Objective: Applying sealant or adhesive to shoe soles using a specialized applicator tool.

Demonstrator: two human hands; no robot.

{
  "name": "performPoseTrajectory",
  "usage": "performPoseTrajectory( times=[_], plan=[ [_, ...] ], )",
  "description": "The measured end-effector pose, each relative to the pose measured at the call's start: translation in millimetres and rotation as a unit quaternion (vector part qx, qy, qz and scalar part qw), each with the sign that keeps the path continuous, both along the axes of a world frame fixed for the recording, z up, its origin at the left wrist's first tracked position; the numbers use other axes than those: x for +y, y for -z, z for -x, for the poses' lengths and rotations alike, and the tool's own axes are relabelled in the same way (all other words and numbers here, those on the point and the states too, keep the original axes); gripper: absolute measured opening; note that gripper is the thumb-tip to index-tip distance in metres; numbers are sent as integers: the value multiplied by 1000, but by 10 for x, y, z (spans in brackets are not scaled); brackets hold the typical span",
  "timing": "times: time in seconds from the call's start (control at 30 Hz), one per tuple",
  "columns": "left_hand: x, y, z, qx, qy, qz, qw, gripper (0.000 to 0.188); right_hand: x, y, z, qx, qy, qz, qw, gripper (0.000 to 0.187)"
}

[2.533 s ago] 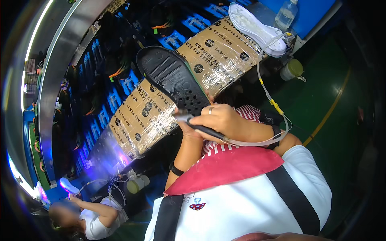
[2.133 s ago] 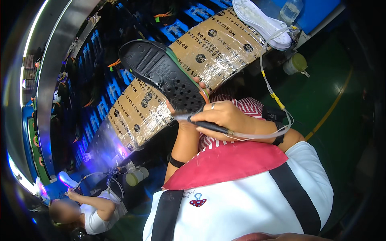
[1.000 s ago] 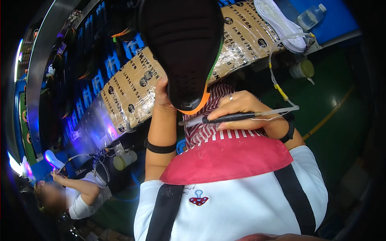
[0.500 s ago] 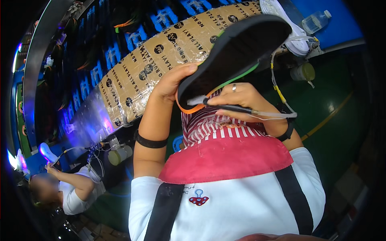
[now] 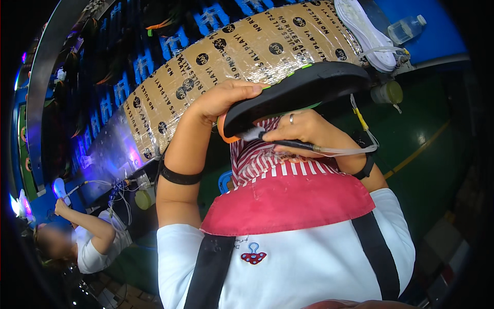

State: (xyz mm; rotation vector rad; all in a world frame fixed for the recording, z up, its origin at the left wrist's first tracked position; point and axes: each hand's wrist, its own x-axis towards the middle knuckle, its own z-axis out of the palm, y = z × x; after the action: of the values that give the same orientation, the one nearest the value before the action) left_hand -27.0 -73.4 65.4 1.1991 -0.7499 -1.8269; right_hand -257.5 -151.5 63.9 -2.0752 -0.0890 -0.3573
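Observation:
A black shoe upper (image 5: pixel 303 87) with bright green and orange edging hangs in front of my apron, its dark underside partly turned from view. My left hand (image 5: pixel 224 100) is closed round its narrower end at the left, thumb on the near side edge. Between the fingers of my right hand (image 5: pixel 306 127) is a black-handled brush (image 5: pixel 296 145) with pale bristles and a clear tube running from its handle. The bristles lie against the lower edge of the shoe, beside the orange edging.
Printed cardboard (image 5: pixel 247 44) under clear wrap covers the bench edge. Beyond it, black shoes sit among blue holders (image 5: pixel 211 19). White soles (image 5: pixel 360 33), a clear bottle (image 5: pixel 406 29) and a yellowish-lidded jar (image 5: pixel 387 94) are at right. At left, another person (image 5: pixel 95 242) holds a sole.
The shoe has tilted, its wider end dropping, so less of the underside shows. My left forearm has shifted slightly left. The brush remains near the orange-edged end.

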Motion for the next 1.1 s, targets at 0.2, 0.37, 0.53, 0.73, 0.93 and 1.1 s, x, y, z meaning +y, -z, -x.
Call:
performPoseTrajectory(
  times=[0.2,0.37,0.53,0.73,0.93,1.1],
  plan=[
    [20,98,-24,-16,-21,8,1000,37,-37,-71,9,19,-24,-82,996,23],
    [66,200,-16,72,-113,-3,991,36,-167,-62,46,7,-64,-94,993,27],
    [93,389,62,184,-349,144,908,43,-241,-182,174,-14,144,-247,958,26],
    [92,374,33,315,-357,231,849,66,-378,-99,259,-95,227,-330,911,31],
    [244,824,119,434,-300,216,822,73,-362,-77,231,-120,244,-409,871,27],
    [262,739,382,483,-294,165,808,80,-379,-63,198,-116,280,-405,863,26]
  ],
)
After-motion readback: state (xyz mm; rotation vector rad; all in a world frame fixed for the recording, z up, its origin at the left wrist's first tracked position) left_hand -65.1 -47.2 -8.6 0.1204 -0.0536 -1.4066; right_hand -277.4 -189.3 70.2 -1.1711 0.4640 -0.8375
